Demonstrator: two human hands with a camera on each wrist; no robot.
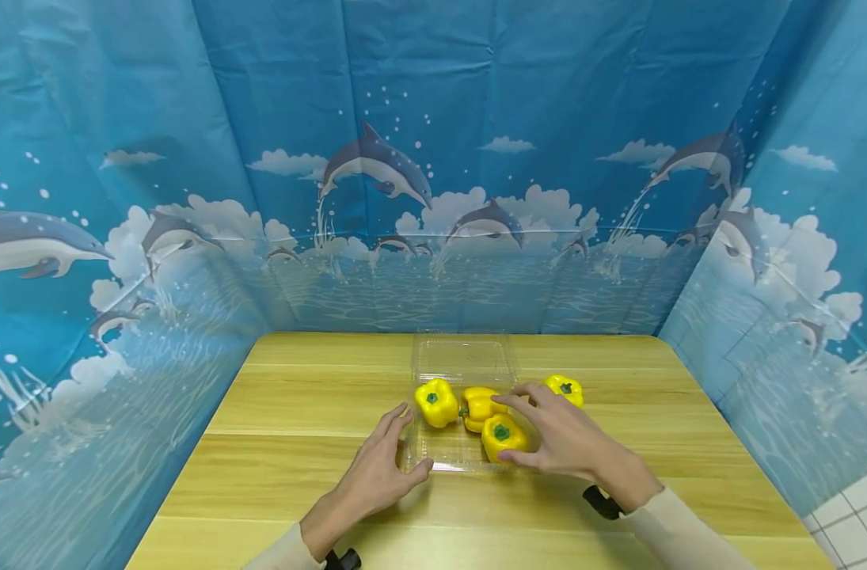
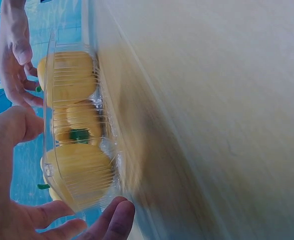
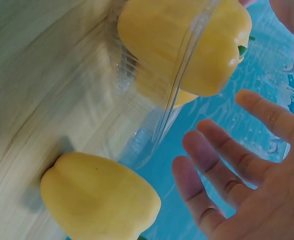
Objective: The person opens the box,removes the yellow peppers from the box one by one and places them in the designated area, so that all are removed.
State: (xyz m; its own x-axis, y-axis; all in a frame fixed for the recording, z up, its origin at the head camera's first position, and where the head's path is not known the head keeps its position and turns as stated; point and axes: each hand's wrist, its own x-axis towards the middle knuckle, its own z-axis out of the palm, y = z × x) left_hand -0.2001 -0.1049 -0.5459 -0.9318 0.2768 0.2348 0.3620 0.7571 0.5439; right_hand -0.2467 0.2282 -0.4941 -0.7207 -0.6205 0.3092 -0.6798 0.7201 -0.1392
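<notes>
Three yellow bell peppers sit in a clear plastic box: one at the left (image 1: 443,410), one lying on its side in the middle (image 1: 479,405), one at the front right (image 1: 500,450) with its green stem up. The clear box (image 1: 443,459) stands on the table with its lid folded back. My left hand (image 1: 379,469) is at the box's left side, fingers spread and loosely bent, holding nothing. Over the box's right side, my right hand (image 1: 564,434) has its fingers apart around the front-right pepper; the right wrist view shows the fingers (image 3: 214,152) away from it.
Another yellow bell pepper (image 1: 572,390) lies on the table right of the box, behind my right hand. The clear lid (image 1: 465,356) extends toward the wooden table's (image 1: 305,412) back edge. A blue dolphin-printed curtain (image 1: 440,293) surrounds the back and sides.
</notes>
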